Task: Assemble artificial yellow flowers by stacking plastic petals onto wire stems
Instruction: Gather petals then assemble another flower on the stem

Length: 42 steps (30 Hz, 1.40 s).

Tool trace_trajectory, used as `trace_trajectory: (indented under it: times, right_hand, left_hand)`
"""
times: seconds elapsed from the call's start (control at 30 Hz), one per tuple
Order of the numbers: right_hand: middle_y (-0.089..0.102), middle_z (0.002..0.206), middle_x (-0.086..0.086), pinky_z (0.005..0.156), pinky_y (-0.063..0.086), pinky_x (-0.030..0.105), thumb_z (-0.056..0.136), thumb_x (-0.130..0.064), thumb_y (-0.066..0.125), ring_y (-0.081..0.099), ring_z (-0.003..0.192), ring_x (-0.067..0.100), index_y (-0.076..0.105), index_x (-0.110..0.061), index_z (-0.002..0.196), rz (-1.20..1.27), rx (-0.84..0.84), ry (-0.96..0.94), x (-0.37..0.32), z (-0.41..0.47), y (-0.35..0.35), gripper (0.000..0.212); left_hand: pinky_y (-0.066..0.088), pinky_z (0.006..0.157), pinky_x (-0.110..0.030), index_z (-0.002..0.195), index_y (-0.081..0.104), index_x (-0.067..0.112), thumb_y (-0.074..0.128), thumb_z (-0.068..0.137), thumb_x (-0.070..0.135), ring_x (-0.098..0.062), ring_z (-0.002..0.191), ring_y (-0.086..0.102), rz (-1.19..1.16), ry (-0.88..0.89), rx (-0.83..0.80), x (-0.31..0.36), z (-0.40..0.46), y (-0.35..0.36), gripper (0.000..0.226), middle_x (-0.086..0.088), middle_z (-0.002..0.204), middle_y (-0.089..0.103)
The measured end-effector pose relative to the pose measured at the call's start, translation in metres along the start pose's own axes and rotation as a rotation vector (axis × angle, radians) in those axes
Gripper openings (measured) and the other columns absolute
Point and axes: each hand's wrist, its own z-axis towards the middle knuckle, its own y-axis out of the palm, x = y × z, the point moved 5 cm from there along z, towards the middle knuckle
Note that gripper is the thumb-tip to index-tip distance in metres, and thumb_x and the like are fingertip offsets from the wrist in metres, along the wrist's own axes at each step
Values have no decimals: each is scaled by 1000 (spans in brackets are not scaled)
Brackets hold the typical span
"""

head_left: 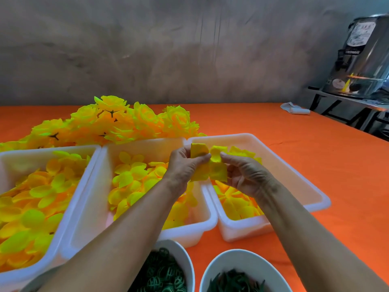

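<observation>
Yellow petals (210, 165) pinched between left hand (185, 163) and right hand (242, 171) (both gripping).

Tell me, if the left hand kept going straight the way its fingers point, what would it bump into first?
Probably the right hand: the left hand points rightward at it across the yellow petal piece that both pinch. Depth is hard to judge.

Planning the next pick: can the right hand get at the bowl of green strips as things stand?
Probably not right away. The right hand and left hand both hold the yellow petal piece above the trays. The bowl of green strips lies uncovered under the right forearm, so the path looks free once it lets go.
</observation>
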Motion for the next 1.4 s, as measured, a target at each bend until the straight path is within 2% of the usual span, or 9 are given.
trace_trajectory:
  times: [0.2, 0.4, 0.5, 0.57, 0.73, 0.87, 1.03, 1.17, 1.4]
  right_hand:
    - [70, 70, 10, 52, 58, 34, 79, -1, 62, 68, 61, 19, 65, 4, 88, 50, 92, -186, -4, 3, -7, 10]
    - [59, 76, 14, 58, 45, 36, 59, -15, 75, 56, 65, 22, 60, 0, 85, -22, 258, -300, -7, -4, -12, 33]
    - [51, 82, 18, 51, 43, 30, 67, -12, 77, 48, 65, 23, 60, 9, 93, -39, 351, -408, -12, -8, -17, 37]
    - [51, 72, 16, 41, 42, 23, 67, -15, 78, 47, 53, 19, 60, 19, 92, -60, 379, -481, -14, -10, -18, 46]
    - [51, 64, 17, 53, 42, 32, 60, -28, 79, 47, 61, 24, 52, 22, 73, -187, 282, -582, -15, -16, -3, 59]
    - [54, 70, 17, 60, 41, 41, 60, -30, 79, 48, 69, 25, 56, 21, 73, -230, 138, -572, -13, -14, 3, 58]
    - [65, 73, 11, 62, 45, 29, 69, -21, 75, 54, 70, 15, 71, 3, 73, -303, -7, -556, -9, -12, 9, 25]
    - [73, 82, 9, 74, 55, 25, 70, -16, 70, 67, 75, 15, 76, -5, 80, -120, -69, -411, -8, -8, 5, 17]
    - [68, 58, 0, 57, 56, 20, 85, 4, 58, 64, 53, 7, 61, -3, 76, 179, 291, -351, -14, -2, -21, 11]
  left_hand:
    - [54, 61, -26, 96, 66, 4, 72, 78, 5, -15, 69, 62, -4, 73, 16, -4, 3, 2, 18, -7, 81, 67]
    - [52, 75, -29, 97, 65, 6, 75, 77, 10, -12, 77, 60, 66, 177, -9, -2, -2, 7, 24, -4, 86, 66]
    - [45, 68, -25, 98, 59, 15, 82, 69, 29, -5, 68, 47, 421, 392, 206, 8, -4, 0, 40, 4, 82, 56]
    - [43, 62, -24, 87, 59, 14, 81, 69, 33, -6, 61, 45, 443, 499, 221, 13, -8, 4, 34, 3, 75, 56]
    - [44, 43, -21, 82, 66, 12, 70, 77, 36, -5, 50, 53, 142, 190, -72, 0, -11, 20, 25, -4, 73, 63]
    - [41, 50, -16, 75, 67, 13, 72, 78, 31, -5, 53, 50, 88, 113, -46, 0, -10, 13, 19, 3, 63, 60]
    - [36, 61, -32, 75, 65, -2, 73, 80, 27, -22, 65, 44, 8, 89, -38, 2, -12, 12, 30, -14, 71, 52]
    - [42, 49, -20, 79, 65, 7, 69, 83, 16, -10, 49, 54, -109, 19, 28, -3, -8, 5, 11, -1, 61, 62]
    - [48, 49, -17, 66, 61, 17, 65, 86, 7, -1, 48, 58, -203, 116, 200, 1, -3, -7, 23, 11, 51, 61]
